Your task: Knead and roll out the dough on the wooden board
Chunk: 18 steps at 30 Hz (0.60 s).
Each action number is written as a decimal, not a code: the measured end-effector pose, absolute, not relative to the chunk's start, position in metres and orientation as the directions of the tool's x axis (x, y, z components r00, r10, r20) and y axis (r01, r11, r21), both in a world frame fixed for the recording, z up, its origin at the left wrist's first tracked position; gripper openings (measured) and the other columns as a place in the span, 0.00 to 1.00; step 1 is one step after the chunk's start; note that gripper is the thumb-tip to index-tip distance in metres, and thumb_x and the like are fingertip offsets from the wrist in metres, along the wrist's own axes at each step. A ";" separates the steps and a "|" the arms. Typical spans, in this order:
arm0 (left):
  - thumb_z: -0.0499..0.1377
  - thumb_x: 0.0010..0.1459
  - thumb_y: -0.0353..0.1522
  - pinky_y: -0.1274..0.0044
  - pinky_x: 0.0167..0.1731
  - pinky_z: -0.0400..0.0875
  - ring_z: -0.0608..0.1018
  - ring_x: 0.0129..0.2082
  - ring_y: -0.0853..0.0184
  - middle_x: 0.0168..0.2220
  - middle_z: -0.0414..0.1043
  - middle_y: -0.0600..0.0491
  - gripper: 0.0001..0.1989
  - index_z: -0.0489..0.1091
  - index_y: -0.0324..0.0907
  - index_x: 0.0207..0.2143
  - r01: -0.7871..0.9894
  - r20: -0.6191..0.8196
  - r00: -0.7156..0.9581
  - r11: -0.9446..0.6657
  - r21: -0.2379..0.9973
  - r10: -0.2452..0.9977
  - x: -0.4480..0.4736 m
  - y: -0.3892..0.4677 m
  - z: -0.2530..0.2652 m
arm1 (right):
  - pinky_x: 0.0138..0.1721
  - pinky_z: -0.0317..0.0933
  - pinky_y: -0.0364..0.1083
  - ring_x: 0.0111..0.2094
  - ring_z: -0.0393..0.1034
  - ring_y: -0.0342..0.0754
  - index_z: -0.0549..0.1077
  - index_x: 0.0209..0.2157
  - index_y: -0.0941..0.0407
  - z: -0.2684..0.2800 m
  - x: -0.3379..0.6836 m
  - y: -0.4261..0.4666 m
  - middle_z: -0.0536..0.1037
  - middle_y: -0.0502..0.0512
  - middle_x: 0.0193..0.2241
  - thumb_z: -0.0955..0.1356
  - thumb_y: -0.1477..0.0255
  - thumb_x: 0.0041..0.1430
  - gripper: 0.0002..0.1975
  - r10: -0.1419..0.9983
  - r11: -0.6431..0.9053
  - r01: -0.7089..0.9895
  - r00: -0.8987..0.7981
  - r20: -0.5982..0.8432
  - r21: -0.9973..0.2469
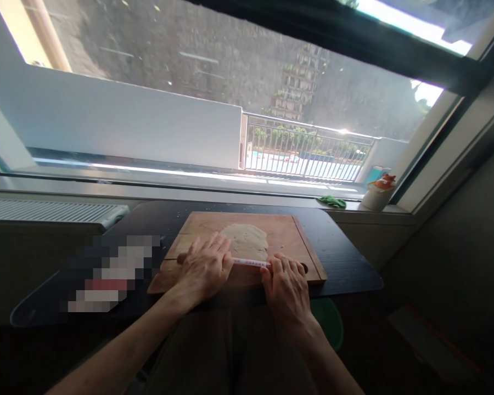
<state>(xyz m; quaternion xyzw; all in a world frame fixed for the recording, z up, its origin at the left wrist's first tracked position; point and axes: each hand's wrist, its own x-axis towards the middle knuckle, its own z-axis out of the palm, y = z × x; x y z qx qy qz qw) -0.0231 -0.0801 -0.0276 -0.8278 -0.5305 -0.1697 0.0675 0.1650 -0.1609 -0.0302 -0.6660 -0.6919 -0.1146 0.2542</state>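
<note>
A wooden rolling pin (250, 263) with a printed label round its middle lies across the near part of the wooden cutting board (286, 236). Under my left hand (208, 263) is the pin's left part; the palm presses on it and the fingers stretch forward, slightly apart. My right hand (287, 277) is curled over the right part, its thumb on the near side, and the pin's dark end shows beyond the fingers. Just past the pin, a flattened sheet of pale dough (246, 241) rests on the board, close to my left fingertips.
The board stands on a dark table (346, 258) against a window. A blurred-out patch (115, 274) covers something on the table's left. A green cloth (332, 202) and a white container (377, 197) sit on the sill. Below the table is a green round object (328, 323); a radiator (53, 214) is left.
</note>
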 end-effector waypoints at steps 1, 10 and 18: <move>0.40 0.62 0.36 0.59 0.60 0.46 0.58 0.62 0.58 0.60 0.62 0.48 0.25 0.65 0.39 0.55 0.903 0.348 0.374 -0.423 0.075 0.860 -0.022 -0.077 -0.026 | 0.50 0.50 0.50 0.46 0.63 0.50 0.70 0.39 0.54 -0.029 0.165 -0.156 0.72 0.55 0.44 0.57 0.66 0.66 0.13 0.862 0.082 0.981 0.018 0.507 -0.174; 0.41 0.62 0.35 0.60 0.59 0.49 0.63 0.60 0.59 0.57 0.65 0.48 0.23 0.68 0.41 0.52 0.911 0.402 0.341 -0.404 0.082 0.850 -0.015 -0.064 -0.024 | 0.47 0.51 0.50 0.45 0.63 0.51 0.71 0.38 0.53 -0.024 0.164 -0.140 0.73 0.54 0.41 0.56 0.66 0.67 0.14 0.867 0.085 0.979 0.017 0.498 -0.183; 0.41 0.62 0.36 0.60 0.60 0.46 0.60 0.61 0.56 0.58 0.65 0.46 0.24 0.68 0.39 0.53 0.906 0.431 0.369 -0.422 0.031 0.823 -0.020 -0.085 -0.027 | 0.52 0.49 0.50 0.51 0.60 0.50 0.69 0.43 0.53 -0.032 0.166 -0.162 0.71 0.54 0.47 0.57 0.66 0.66 0.13 0.861 0.141 0.970 -0.022 0.507 -0.198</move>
